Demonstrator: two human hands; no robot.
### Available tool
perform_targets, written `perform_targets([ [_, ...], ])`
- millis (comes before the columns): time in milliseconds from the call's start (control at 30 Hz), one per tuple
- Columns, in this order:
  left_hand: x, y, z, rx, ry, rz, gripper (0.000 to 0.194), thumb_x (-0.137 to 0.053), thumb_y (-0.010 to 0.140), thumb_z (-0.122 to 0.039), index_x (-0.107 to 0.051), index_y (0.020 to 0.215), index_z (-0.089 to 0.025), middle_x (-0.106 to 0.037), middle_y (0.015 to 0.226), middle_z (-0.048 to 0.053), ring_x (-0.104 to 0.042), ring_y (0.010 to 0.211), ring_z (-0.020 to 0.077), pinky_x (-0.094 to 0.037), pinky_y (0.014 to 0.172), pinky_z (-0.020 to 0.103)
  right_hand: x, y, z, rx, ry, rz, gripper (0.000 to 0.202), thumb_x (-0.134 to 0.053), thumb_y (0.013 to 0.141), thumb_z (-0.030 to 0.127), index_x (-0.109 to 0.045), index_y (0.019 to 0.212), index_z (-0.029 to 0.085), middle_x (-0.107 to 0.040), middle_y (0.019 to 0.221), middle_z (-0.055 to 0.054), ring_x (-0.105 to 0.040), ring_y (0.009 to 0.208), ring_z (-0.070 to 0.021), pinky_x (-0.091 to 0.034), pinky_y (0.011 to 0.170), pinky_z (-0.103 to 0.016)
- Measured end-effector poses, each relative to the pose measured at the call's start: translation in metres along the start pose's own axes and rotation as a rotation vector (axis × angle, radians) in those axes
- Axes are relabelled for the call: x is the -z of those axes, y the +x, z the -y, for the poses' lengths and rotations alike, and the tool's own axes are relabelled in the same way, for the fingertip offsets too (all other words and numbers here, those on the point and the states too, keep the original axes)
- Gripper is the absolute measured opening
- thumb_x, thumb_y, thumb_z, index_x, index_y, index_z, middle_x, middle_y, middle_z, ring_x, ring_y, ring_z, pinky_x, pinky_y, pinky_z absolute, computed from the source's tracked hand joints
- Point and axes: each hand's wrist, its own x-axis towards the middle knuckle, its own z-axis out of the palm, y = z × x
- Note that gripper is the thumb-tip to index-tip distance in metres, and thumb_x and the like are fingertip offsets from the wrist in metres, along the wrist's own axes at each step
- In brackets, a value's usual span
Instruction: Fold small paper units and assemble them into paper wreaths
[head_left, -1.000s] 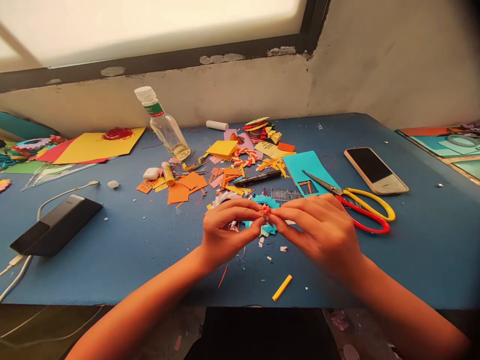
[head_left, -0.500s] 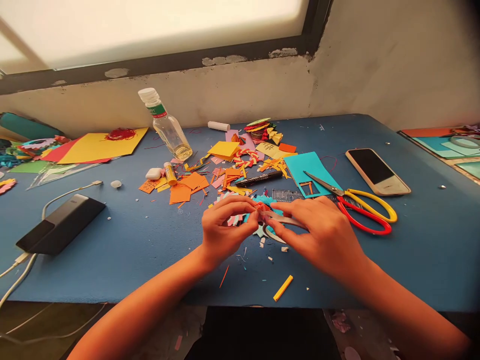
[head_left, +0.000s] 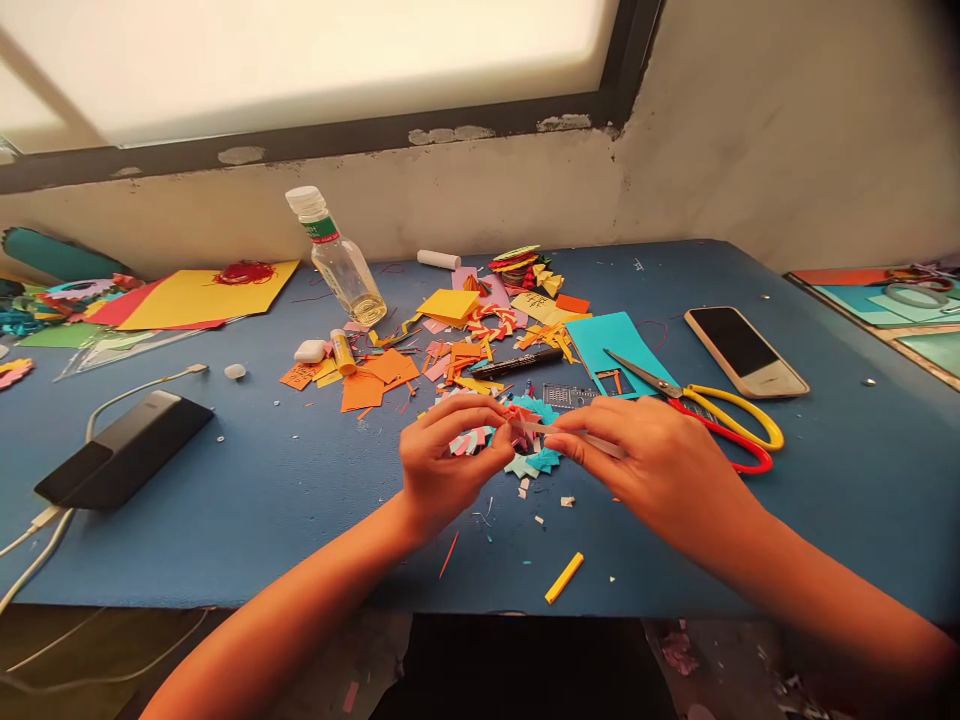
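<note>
My left hand (head_left: 450, 450) is closed, its thumb and fingertips pinching a small reddish-pink piece of paper (head_left: 517, 413) that the fingers partly cover. My right hand (head_left: 652, 445), also closed, pinches a narrow pale strip (head_left: 535, 428). This strip stretches from the right fingertips to the paper at the left ones; whether it is tape or paper I cannot tell. Just beneath both hands lies a ring of folded paper (head_left: 541, 462) in blue, pale green and pink, partly hidden. Scissors (head_left: 727, 400) with yellow and red handles lie beside my right hand, their blades over a blue paper sheet (head_left: 619, 340).
Behind my hands are orange paper pieces (head_left: 382, 375), a black marker (head_left: 525, 362), a glue stick (head_left: 343, 352) and a tilted bottle (head_left: 349, 275). A phone (head_left: 742, 350) lies right, a black device with cables (head_left: 127, 450) left. A yellow strip (head_left: 564, 578) is near the front edge.
My right hand has shifted slightly right and turned. The pale strip, curled in a loop below that hand before, now runs straighter between both hands. My left hand has barely moved.
</note>
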Motion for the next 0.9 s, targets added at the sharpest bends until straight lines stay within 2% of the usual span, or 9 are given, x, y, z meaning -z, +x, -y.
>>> perform_targets([
  [167, 0.000, 0.001, -0.002, -0.014, -0.033, -0.015, 0.009, -0.069, 0.071, -0.007, -0.067, 0.072, -0.016, -0.069, 0.072, 0.003, -0.065, 0.065, 0.0125, -0.057, 0.062, 0.026, 0.003, 0.004, 0.005, 0.236, -0.411, -0.161, 0.025, -0.049, 0.093, 0.029, -0.068, 0.082, 0.019, -0.061, 0.062, -0.001, -0.053, 0.057, -0.0155, -0.030, 0.063, -0.032],
  [333, 0.000, 0.000, -0.001, -0.065, -0.053, 0.011, 0.013, -0.068, 0.069, -0.004, -0.066, 0.072, -0.016, -0.069, 0.074, 0.003, -0.065, 0.064, 0.0119, -0.058, 0.063, 0.025, 0.006, 0.007, 0.012, 0.328, -0.604, -0.189, 0.022, -0.052, 0.090, 0.021, -0.068, 0.074, 0.019, -0.051, 0.056, 0.000, -0.046, 0.054, -0.0165, -0.028, 0.063, -0.033],
  [533, 0.002, 0.002, -0.001, -0.061, -0.084, 0.085, 0.013, -0.067, 0.069, -0.003, -0.066, 0.071, -0.015, -0.070, 0.073, 0.005, -0.066, 0.066, 0.0135, -0.057, 0.063, 0.027, 0.003, 0.009, 0.007, 0.368, -0.451, -0.169, 0.019, -0.051, 0.091, 0.019, -0.070, 0.093, 0.020, -0.056, 0.061, 0.000, -0.049, 0.057, -0.0160, -0.029, 0.065, -0.032],
  [733, 0.000, -0.001, 0.004, -0.015, -0.119, 0.102, 0.009, -0.070, 0.072, -0.009, -0.066, 0.076, -0.016, -0.071, 0.082, 0.007, -0.069, 0.077, 0.0164, -0.059, 0.072, 0.031, -0.004, 0.008, 0.004, 0.306, -0.307, -0.150, 0.020, -0.050, 0.092, 0.023, -0.069, 0.088, 0.018, -0.066, 0.069, -0.002, -0.057, 0.064, -0.0171, -0.032, 0.069, -0.032],
  [900, -0.001, -0.005, 0.007, -0.055, -0.047, 0.096, 0.012, -0.070, 0.071, -0.007, -0.066, 0.079, -0.016, -0.071, 0.096, 0.010, -0.069, 0.088, 0.0191, -0.060, 0.078, 0.035, -0.009, 0.007, 0.004, 0.263, -0.300, -0.191, 0.019, -0.052, 0.091, 0.024, -0.069, 0.084, 0.018, -0.067, 0.068, -0.002, -0.058, 0.063, -0.0177, -0.033, 0.068, -0.033],
])
